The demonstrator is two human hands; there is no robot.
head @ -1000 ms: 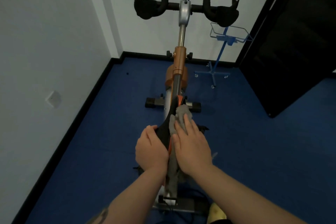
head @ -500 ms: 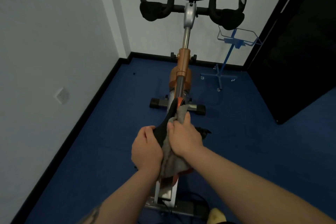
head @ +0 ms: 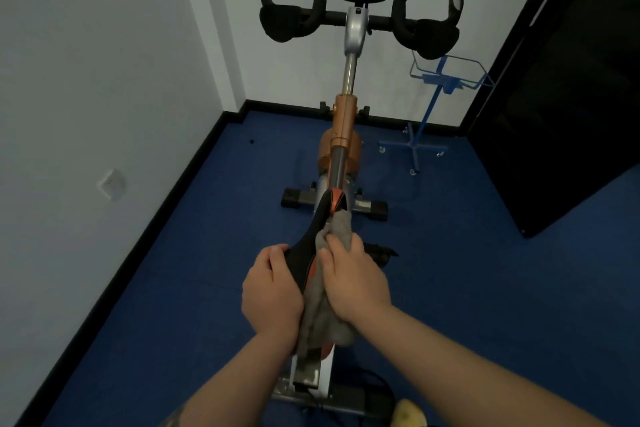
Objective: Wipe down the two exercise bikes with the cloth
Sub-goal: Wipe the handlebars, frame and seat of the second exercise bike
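Observation:
One orange and silver exercise bike (head: 341, 128) stands in front of me, its black handlebars and console at the top. Its black and orange saddle (head: 313, 236) is right below me. My left hand (head: 272, 291) grips the saddle's left side. My right hand (head: 353, 279) holds a grey cloth (head: 341, 224) bunched against the saddle's right side, with cloth sticking out past the fingertips and hanging down under the wrist. No second bike is in view.
A white wall with a socket plate (head: 112, 184) runs along the left. A blue wire stand on castors (head: 446, 83) is at the back right, beside a dark door (head: 568, 87). The floor is blue carpet (head: 485, 288).
My right hand went from lying flat on the cloth to gripping it, and drew back a little along the saddle. The left hand stayed on the saddle. The view shifted slightly.

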